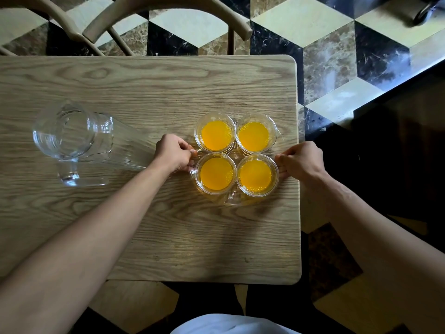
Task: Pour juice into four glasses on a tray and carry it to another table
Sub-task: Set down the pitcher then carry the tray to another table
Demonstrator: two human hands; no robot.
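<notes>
Gripping both sides of one item, entry as follows, head view (the only view).

Tray (228,201): clear glass or plastic, round, standing near the right end of the wooden table (144,225). Carries four glasses (216,135) set two by two, rims touching or nearly so, each holding orange juice to a similar level. Packing them tight at the middle likely keeps the load balanced for carrying.

Left hand (172,153): fingers curled shut around the tray's left edge or handle, thumb on top. Right hand (301,161): curled shut likewise on the opposite edge. Gripping at opposite sides suits a level lift (pouring appears finished; the carry not yet begun, as the tray seems to sit on the table, though this cannot be told for certain).

Jug (72,138): clear, empty by the look of it, standing well apart to the left, out of the lifting path.

Surroundings: two wooden chair backs (168,10) beyond the far table edge; patterned marble floor (337,56) right; a dark surface (397,141) lower right, perhaps the other table.

Obstacles: none above the tray. Main hazard judged to be tilting, since the glasses stand loose and full.
</notes>
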